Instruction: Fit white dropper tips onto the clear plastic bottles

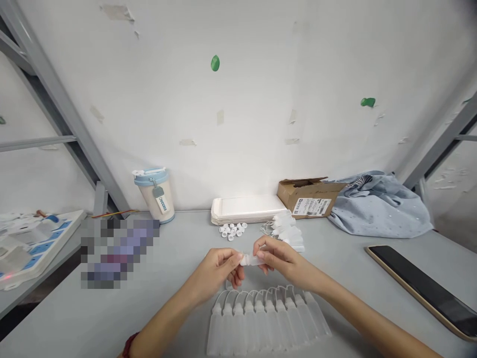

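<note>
Between my two hands is a small translucent plastic bottle point(253, 260), lying roughly level. My left hand point(219, 268) pinches its white neck end; whether a cap sits there is hidden by the fingers. The fingers of my right hand point(279, 257) close round the other end of the bottle. Just below my hands lies a row of several translucent bottles point(266, 325), side by side, with thin looped cords at their tops. Beyond my hands sits a loose cluster of small white caps point(231, 230). A second pile of bottles with cords point(287, 227) lies behind my right hand.
Against the wall are a stack of flat white packs point(248, 209), a cardboard box point(311, 199) and a light blue cloth point(380, 209). A lidded cup point(154, 196) stands at the left, near a power strip point(40, 248). A phone point(421, 286) lies at the right.
</note>
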`<move>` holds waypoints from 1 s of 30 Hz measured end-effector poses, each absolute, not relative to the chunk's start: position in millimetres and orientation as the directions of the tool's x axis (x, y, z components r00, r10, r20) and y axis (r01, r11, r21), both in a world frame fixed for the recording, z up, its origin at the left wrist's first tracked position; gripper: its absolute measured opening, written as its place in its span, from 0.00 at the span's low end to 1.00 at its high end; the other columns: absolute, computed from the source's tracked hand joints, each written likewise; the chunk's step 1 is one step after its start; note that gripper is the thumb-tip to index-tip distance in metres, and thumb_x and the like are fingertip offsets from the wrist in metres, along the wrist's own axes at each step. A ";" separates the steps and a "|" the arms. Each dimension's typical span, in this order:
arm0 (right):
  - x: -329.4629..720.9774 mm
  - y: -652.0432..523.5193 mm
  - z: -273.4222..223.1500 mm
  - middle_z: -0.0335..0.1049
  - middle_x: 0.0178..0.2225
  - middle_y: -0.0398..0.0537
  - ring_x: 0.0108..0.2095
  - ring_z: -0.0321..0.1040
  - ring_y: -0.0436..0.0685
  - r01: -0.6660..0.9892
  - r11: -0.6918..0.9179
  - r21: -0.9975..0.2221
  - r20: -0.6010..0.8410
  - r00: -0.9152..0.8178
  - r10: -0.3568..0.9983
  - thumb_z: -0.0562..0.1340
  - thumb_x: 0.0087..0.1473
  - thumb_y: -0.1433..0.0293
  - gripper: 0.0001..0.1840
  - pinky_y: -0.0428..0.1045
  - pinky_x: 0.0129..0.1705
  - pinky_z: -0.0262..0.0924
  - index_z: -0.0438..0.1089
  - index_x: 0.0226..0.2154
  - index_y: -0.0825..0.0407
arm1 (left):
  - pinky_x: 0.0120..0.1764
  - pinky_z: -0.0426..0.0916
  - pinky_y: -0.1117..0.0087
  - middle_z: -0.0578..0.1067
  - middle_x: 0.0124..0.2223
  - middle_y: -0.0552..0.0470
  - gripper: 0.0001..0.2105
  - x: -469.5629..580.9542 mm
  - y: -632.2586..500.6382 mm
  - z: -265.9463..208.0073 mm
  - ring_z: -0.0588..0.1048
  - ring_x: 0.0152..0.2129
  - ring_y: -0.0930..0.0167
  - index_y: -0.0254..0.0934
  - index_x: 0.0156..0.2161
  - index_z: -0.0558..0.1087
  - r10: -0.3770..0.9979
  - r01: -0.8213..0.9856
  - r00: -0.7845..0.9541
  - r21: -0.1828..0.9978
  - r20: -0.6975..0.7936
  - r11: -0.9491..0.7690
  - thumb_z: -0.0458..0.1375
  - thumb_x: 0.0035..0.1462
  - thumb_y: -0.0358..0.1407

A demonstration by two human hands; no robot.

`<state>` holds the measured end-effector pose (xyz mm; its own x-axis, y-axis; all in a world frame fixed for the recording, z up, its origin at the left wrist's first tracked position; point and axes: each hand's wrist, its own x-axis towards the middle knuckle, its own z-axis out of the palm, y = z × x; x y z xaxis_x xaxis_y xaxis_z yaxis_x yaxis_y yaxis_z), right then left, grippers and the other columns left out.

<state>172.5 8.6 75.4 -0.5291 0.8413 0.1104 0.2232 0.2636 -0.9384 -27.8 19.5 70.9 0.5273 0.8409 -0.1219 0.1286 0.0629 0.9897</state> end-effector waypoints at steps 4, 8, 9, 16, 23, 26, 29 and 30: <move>169.0 8.7 72.3 0.57 0.23 0.39 0.26 0.54 0.50 0.232 0.245 -0.941 0.105 -0.489 0.866 0.50 0.61 0.60 0.11 0.46 0.30 0.49 0.60 0.35 0.50 | 0.26 0.65 0.73 0.70 0.24 0.54 0.14 -25.7 16.3 67.3 0.68 0.20 0.74 0.33 0.28 0.69 0.876 0.161 0.479 0.987 -0.052 -0.029 0.53 0.55 0.44; 165.9 8.7 69.1 0.54 0.21 0.37 0.24 0.51 0.49 0.160 0.151 -0.975 0.059 -0.472 0.880 0.50 0.60 0.56 0.14 0.46 0.29 0.48 0.57 0.34 0.50 | 0.28 0.65 0.73 0.72 0.28 0.54 0.08 -24.0 11.1 65.9 0.69 0.24 0.73 0.35 0.32 0.71 0.906 0.218 0.416 0.957 0.084 -0.189 0.55 0.54 0.38; 165.5 8.9 68.7 0.54 0.21 0.37 0.24 0.51 0.49 0.141 0.135 -0.981 0.053 -0.470 0.881 0.50 0.60 0.56 0.14 0.46 0.29 0.48 0.57 0.34 0.50 | 0.30 0.65 0.73 0.73 0.30 0.53 0.07 -23.7 10.4 65.9 0.69 0.25 0.72 0.36 0.32 0.72 0.910 0.231 0.399 0.948 0.114 -0.220 0.56 0.53 0.37; 165.6 10.2 67.9 0.57 0.22 0.38 0.24 0.52 0.49 0.097 0.154 -0.983 0.090 -0.475 0.875 0.50 0.59 0.55 0.15 0.46 0.29 0.49 0.56 0.34 0.50 | 0.29 0.65 0.72 0.74 0.25 0.52 0.15 -23.4 12.9 66.1 0.70 0.23 0.71 0.35 0.29 0.75 0.933 0.209 0.356 0.969 0.047 -0.129 0.53 0.55 0.44; 166.7 3.6 71.2 0.61 0.24 0.41 0.27 0.56 0.51 0.274 0.310 -0.911 0.156 -0.465 0.871 0.48 0.62 0.60 0.11 0.46 0.29 0.50 0.57 0.35 0.49 | 0.22 0.61 0.74 0.68 0.19 0.55 0.21 -22.0 10.7 69.7 0.66 0.17 0.75 0.33 0.21 0.69 0.919 0.201 0.394 0.978 -0.033 -0.050 0.51 0.54 0.49; 167.8 1.1 69.7 0.62 0.28 0.43 0.28 0.57 0.52 0.409 0.462 -0.787 0.262 -0.456 0.851 0.50 0.61 0.64 0.07 0.46 0.28 0.51 0.59 0.38 0.49 | 0.21 0.60 0.74 0.67 0.20 0.55 0.21 -22.9 12.2 69.4 0.65 0.15 0.75 0.32 0.24 0.70 0.909 0.147 0.395 0.986 -0.136 0.083 0.51 0.54 0.49; 168.8 1.3 67.2 0.61 0.28 0.43 0.26 0.56 0.52 0.470 0.546 -0.694 0.338 -0.457 0.823 0.52 0.60 0.66 0.05 0.47 0.28 0.51 0.59 0.39 0.49 | 0.21 0.61 0.74 0.66 0.20 0.55 0.21 -24.7 13.1 68.8 0.65 0.16 0.75 0.32 0.25 0.70 0.895 0.143 0.415 0.983 -0.164 0.113 0.51 0.55 0.49; 168.9 1.7 66.7 0.62 0.28 0.43 0.26 0.57 0.52 0.468 0.546 -0.695 0.338 -0.458 0.822 0.51 0.60 0.66 0.05 0.47 0.28 0.51 0.59 0.38 0.49 | 0.22 0.61 0.74 0.66 0.20 0.55 0.20 -25.3 12.7 68.7 0.65 0.17 0.75 0.32 0.25 0.70 0.895 0.173 0.424 0.983 -0.137 0.069 0.50 0.55 0.49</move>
